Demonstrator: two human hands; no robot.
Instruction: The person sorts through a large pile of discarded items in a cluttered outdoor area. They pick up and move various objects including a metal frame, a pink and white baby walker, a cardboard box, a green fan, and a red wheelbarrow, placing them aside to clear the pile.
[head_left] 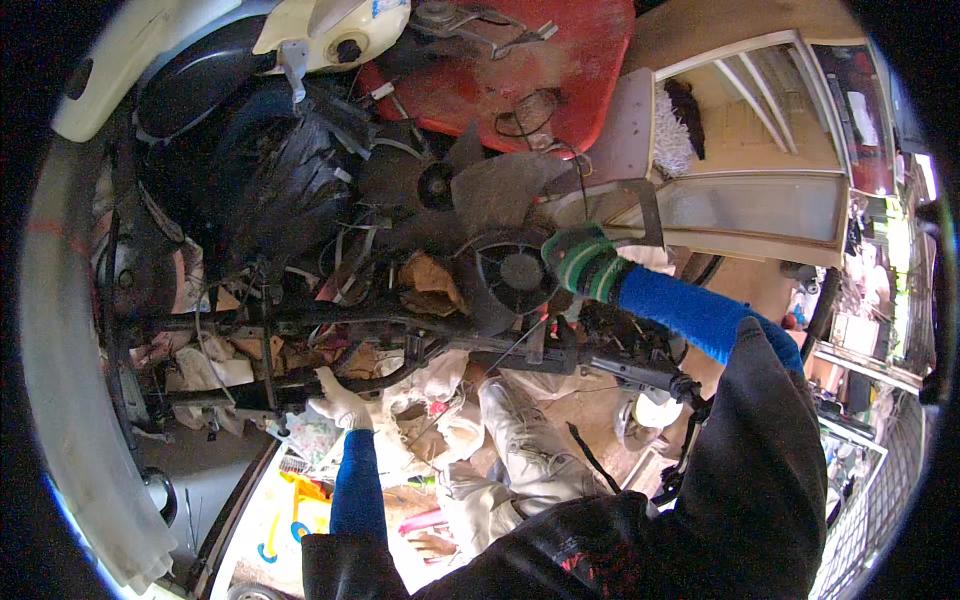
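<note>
My left hand [345, 405], in a pale work glove, is beside the lower bar of a long dark metal frame [400, 382], its visible fingers apart. I cannot tell whether the fingertips touch the bar. My right hand [580, 262] wears a dark green glove with light stripes at the cuff. It reaches to the edge of a round black fan-like part [520, 270]; its fingertips are hidden, so its grip does not show. Large grey blades around a dark hub [436, 186] stand just behind.
A red panel [520, 70] lies at the back, a cream tank [335, 35] to its left. Black plastic [300, 180] piles up at the left. A glass-fronted cabinet [760, 205] lies at the right. Sacks [440, 420] and a yellow toy-like piece [300, 500] lie near my legs.
</note>
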